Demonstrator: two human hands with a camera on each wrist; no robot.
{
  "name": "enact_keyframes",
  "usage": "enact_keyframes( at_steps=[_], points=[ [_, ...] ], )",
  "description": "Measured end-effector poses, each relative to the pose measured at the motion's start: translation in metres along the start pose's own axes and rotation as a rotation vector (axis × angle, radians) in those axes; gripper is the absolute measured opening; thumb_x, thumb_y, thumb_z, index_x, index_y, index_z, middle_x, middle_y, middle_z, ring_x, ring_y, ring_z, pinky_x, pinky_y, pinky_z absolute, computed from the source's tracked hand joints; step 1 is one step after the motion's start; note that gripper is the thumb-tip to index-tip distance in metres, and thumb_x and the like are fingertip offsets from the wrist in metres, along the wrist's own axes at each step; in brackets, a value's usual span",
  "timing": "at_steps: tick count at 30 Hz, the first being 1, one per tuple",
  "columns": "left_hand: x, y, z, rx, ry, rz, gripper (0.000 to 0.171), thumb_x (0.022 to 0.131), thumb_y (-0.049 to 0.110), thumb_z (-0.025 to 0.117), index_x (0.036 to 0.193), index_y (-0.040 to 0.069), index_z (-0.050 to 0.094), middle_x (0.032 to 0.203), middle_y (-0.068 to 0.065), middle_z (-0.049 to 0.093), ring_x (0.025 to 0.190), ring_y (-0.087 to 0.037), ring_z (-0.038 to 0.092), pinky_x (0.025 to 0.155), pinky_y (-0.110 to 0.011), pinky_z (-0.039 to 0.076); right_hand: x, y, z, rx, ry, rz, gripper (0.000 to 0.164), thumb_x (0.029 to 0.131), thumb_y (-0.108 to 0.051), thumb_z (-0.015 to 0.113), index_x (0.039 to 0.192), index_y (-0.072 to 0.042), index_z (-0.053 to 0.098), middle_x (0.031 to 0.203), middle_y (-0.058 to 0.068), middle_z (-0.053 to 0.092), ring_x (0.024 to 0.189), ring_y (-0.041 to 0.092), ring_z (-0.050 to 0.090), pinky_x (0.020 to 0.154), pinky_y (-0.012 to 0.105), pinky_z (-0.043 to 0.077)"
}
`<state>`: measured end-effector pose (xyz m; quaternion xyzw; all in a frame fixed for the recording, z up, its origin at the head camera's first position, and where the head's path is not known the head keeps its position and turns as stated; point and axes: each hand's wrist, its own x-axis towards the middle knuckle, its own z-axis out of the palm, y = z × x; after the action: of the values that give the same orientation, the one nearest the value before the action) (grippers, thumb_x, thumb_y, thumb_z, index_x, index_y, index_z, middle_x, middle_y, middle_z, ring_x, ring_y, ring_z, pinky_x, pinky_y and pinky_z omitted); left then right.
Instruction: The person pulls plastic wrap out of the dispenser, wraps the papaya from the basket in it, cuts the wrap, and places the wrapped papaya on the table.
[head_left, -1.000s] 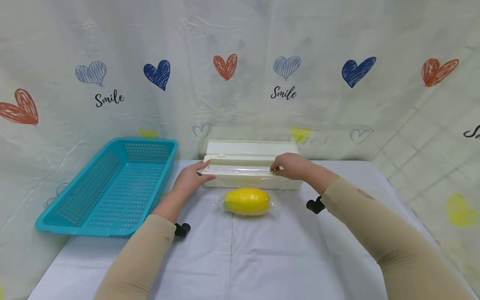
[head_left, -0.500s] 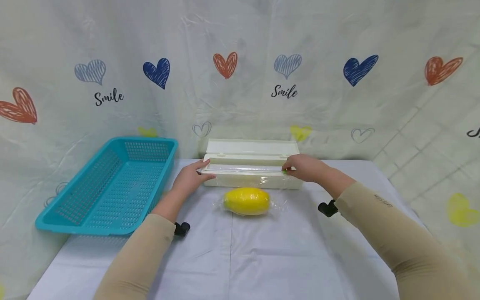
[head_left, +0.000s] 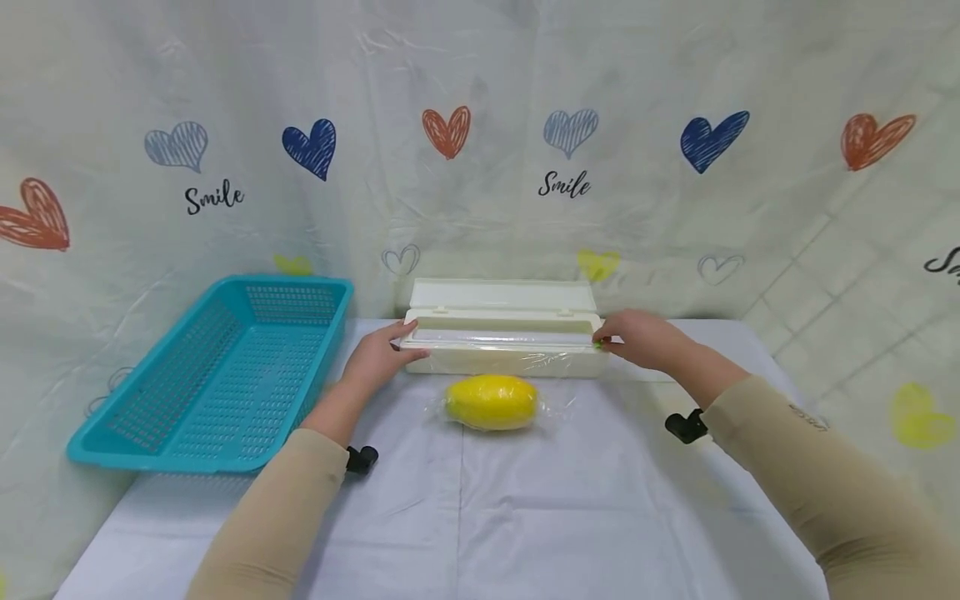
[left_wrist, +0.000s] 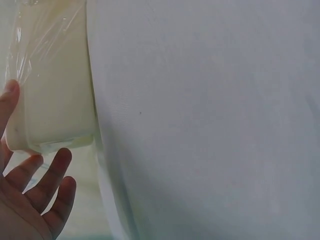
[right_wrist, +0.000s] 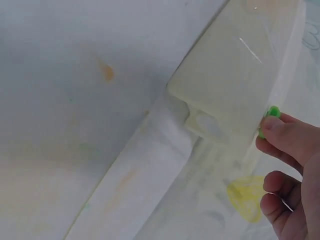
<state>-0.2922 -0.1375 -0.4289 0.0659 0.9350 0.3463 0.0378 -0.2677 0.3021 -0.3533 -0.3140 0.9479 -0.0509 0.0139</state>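
Note:
At the back of the table stands a long cream cling film dispenser (head_left: 495,363), lid (head_left: 502,294) raised, a roll of film (head_left: 502,337) inside. Clear film hangs over its front. My left hand (head_left: 372,358) grips its left end, thumb on the front face; the other fingers spread past the end in the left wrist view. At the right end, my right hand (head_left: 645,337) pinches a small green slider (right_wrist: 274,111) between thumb and forefinger on the top front edge. In front of the dispenser lies a yellow oval fruit (head_left: 491,402) wrapped in clear film.
A blue perforated plastic basket (head_left: 90,454) stands on the left side of the table, partly over its edge. White cloth covers the table (head_left: 525,517). Behind hangs a pale curtain (head_left: 480,208) printed with hearts.
My right hand has slid the green slider rightward along the dispenser's front edge, from short of the right end to that end. The left hand keeps its grip; the fruit has not moved.

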Motion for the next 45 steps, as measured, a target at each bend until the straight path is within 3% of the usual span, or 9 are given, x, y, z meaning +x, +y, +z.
enact_keyframes(
  at_steps=[9,12,17,21,27,37,45],
  points=[
    [-0.003,0.003,0.000,0.013,-0.005,-0.006,0.080,0.084,0.059,0.071,0.152,0.034,0.038,0.160,0.003,0.031,0.113,-0.025,0.055,0.090,-0.039,0.049,-0.002,0.004,0.012,0.102,0.041,0.139,0.022,0.094,-0.014,0.064,0.113,-0.009,0.074,0.113,0.008,0.069,0.097,0.029,0.064,0.084,0.046,0.051],
    [-0.004,0.005,-0.001,0.020,-0.017,-0.005,0.079,0.086,0.057,0.070,0.153,0.032,0.036,0.161,0.001,0.030,0.123,-0.028,0.053,0.098,-0.043,0.047,-0.002,0.000,0.017,0.132,0.092,0.172,0.026,0.096,-0.021,0.063,0.117,-0.009,0.073,0.118,0.012,0.066,0.102,0.031,0.062,0.087,0.049,0.050],
    [-0.006,0.008,-0.004,0.037,-0.055,0.013,0.078,0.090,0.053,0.067,0.155,0.028,0.032,0.162,-0.003,0.026,0.142,-0.032,0.035,0.113,-0.051,0.031,0.003,-0.011,0.026,0.081,0.166,0.103,0.027,0.092,-0.026,0.072,0.112,-0.009,0.075,0.109,0.009,0.067,0.104,0.031,0.061,0.091,0.049,0.049],
    [-0.007,0.009,-0.004,0.050,-0.071,0.021,0.077,0.092,0.052,0.065,0.156,0.026,0.031,0.163,-0.006,0.023,0.148,-0.033,0.023,0.116,-0.053,0.024,0.010,-0.017,0.033,0.016,0.192,0.032,0.024,0.089,-0.026,0.076,0.106,-0.009,0.077,0.100,0.004,0.069,0.096,0.028,0.061,0.088,0.045,0.050],
    [-0.012,0.009,-0.002,0.068,-0.030,0.088,0.060,0.093,0.046,0.067,0.147,0.023,0.051,0.165,-0.003,0.018,0.149,-0.037,0.016,0.115,-0.057,0.025,0.015,-0.018,0.039,-0.019,0.226,0.011,0.018,0.087,-0.022,0.078,0.100,-0.011,0.078,0.095,0.001,0.069,0.089,0.025,0.061,0.081,0.041,0.050],
    [-0.020,0.013,0.003,0.077,0.126,0.253,0.021,0.093,0.029,0.072,0.110,0.018,0.076,0.145,-0.008,0.047,0.138,-0.037,0.031,0.112,-0.055,0.027,0.016,-0.026,0.037,0.054,0.255,0.055,0.005,0.085,-0.016,0.079,0.088,-0.013,0.076,0.092,-0.002,0.068,0.087,0.024,0.059,0.079,0.041,0.050],
    [-0.032,0.015,0.007,0.082,0.145,0.264,0.007,0.091,0.023,0.074,0.096,0.018,0.076,0.114,-0.005,0.058,0.114,-0.031,0.045,0.096,-0.046,0.041,0.008,-0.030,0.039,0.028,0.281,0.037,0.005,0.085,-0.016,0.079,0.084,-0.018,0.074,0.090,-0.003,0.066,0.083,0.021,0.056,0.076,0.038,0.048]
  ],
)
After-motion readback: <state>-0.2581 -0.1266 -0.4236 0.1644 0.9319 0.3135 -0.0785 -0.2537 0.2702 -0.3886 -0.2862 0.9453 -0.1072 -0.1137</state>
